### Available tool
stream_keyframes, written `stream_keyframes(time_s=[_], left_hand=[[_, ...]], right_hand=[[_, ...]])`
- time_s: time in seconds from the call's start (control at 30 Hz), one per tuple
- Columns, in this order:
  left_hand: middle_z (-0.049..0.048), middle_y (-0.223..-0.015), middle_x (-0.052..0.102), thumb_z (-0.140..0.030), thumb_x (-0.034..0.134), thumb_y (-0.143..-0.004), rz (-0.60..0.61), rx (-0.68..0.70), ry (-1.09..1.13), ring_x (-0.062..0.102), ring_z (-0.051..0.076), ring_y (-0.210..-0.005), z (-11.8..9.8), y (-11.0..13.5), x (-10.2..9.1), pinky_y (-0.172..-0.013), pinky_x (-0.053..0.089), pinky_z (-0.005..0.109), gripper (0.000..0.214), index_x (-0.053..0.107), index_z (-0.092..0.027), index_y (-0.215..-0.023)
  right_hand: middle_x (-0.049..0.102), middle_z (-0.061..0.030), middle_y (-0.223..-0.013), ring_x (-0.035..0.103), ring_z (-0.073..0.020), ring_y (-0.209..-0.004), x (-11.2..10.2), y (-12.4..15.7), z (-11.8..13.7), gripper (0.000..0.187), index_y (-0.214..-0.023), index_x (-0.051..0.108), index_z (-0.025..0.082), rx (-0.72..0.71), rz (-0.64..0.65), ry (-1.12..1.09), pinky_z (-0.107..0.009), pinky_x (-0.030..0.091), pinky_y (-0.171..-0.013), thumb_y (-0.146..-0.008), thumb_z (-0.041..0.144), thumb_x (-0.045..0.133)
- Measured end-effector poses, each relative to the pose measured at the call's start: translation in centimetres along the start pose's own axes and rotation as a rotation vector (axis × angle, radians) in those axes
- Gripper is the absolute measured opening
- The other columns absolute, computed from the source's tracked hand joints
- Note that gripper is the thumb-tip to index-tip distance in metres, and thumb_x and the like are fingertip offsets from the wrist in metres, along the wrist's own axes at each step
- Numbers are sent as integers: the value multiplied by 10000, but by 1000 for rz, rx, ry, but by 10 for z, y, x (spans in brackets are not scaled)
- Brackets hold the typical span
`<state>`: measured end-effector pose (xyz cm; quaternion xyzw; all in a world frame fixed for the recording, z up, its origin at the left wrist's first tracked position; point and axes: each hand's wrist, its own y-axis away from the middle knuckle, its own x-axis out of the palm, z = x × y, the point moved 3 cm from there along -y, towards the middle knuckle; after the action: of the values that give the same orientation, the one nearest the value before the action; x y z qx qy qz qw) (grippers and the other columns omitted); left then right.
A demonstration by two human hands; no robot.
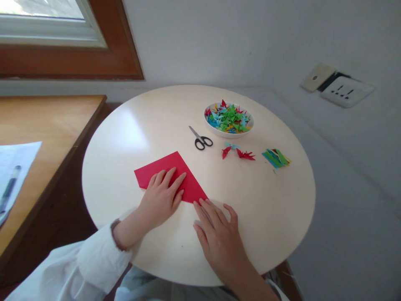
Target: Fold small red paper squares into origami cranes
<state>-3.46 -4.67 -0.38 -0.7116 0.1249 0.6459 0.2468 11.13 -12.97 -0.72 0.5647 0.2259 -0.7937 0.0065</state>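
Observation:
A folded sheet of red paper [169,163] lies flat on the round white table [163,113], with one pointed corner toward my right hand. My left hand [161,192] rests on the paper with its fingers spread, covering part of the lower edge. At the paper's right-hand tip, my right hand [219,234] touches the corner with its fingertips, its fingers stretched out. Beyond the paper lie scissors [200,139] with black handles, their blades pointing away to the left.
A white bowl [230,134] full of small colourful folded paper cranes stands at the back. Red cranes [246,154] and a light blue one [232,146] lie before it. Coloured paper pieces [276,158] are stacked at right. A wooden desk [56,121] with a pen [11,186] stands left.

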Motion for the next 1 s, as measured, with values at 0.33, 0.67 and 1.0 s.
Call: stream_keyframes(time_s=[0.33,0.67,1.0], left_hand=[[145,-1288,475,-343,360,-885,9,0,-29,447,312,-1099,0,1,0,-914,393,477,438,472,-185,-1279],[152,-1295,465,-344,352,-889,22,-4,-27,439,318,-1101,1,1,1,-910,393,478,447,462,-183,-1290],[150,-1296,464,-350,350,-889,11,6,-22,433,322,-1113,1,1,2,-918,387,481,450,458,-184,-1293]], right_hand=[[640,-86,-1138,563,-177,-1053,-9,9,-7,315,-1149,552,156,-9,-40,67,-401,192,-997,-905,169,354],[644,-88,-1134,576,-201,-1029,-19,25,-20,299,-1124,562,131,64,-91,106,-410,228,-972,-885,162,385],[617,-120,-1153,540,-206,-1095,-24,27,-19,352,-1205,499,136,54,-137,67,-401,302,-944,-869,146,395]])
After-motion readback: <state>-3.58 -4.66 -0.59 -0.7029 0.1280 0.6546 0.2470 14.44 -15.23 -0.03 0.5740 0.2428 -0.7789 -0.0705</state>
